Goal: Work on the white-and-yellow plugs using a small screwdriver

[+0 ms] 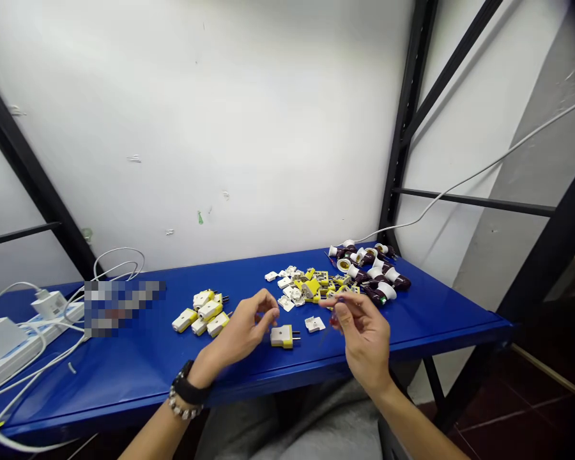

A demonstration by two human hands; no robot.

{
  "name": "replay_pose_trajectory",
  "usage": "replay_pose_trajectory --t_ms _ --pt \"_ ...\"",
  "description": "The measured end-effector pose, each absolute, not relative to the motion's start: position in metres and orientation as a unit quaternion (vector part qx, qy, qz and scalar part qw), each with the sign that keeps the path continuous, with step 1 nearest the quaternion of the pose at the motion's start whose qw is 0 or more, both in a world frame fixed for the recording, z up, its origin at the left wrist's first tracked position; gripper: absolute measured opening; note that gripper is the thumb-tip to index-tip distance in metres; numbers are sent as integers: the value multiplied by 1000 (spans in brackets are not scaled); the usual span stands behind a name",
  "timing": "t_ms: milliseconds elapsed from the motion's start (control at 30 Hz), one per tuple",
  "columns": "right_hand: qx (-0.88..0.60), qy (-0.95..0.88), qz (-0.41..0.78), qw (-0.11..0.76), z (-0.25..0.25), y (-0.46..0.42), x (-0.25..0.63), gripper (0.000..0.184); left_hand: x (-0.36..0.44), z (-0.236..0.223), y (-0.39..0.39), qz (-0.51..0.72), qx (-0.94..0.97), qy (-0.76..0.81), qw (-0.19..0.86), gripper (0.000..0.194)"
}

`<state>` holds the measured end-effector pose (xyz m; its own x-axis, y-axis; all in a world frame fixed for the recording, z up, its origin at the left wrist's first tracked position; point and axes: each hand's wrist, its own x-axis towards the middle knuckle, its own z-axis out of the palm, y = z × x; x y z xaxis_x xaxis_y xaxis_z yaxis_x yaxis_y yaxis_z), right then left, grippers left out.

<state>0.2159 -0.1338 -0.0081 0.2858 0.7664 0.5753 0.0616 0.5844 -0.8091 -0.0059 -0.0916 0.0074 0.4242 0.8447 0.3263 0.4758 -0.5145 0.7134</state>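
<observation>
My left hand (246,326) is above the table's front part, with thumb and index fingertips brought together in a pinch. Whatever may be between them is too small to make out. Just below its fingertips lies a white and yellow two-pin plug (282,337), pins pointing right. In my right hand (367,332) is a small screwdriver (334,319) with a red handle, its thin shaft blurred and angled down to the left. Between the two hands rests a loose white plug cover (314,324), touching neither.
Several white and yellow plugs (209,310) are piled left of centre. Behind my hands lie loose white covers (293,295) and yellow plug halves (311,287). Dark lamp holders (376,275) crowd the right back. Power strips (38,329) with cables occupy the blue table's (138,358) left end.
</observation>
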Motion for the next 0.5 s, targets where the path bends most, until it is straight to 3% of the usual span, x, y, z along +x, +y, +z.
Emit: replay_pose_trajectory --t_ms 167,500 --pt "-328 -459 344 751 -4 -129 218 26 8 4 -111 411 760 393 315 24" --pt "-315 -469 358 743 -7 -129 215 25 7 -11 -110 446 703 398 386 29"
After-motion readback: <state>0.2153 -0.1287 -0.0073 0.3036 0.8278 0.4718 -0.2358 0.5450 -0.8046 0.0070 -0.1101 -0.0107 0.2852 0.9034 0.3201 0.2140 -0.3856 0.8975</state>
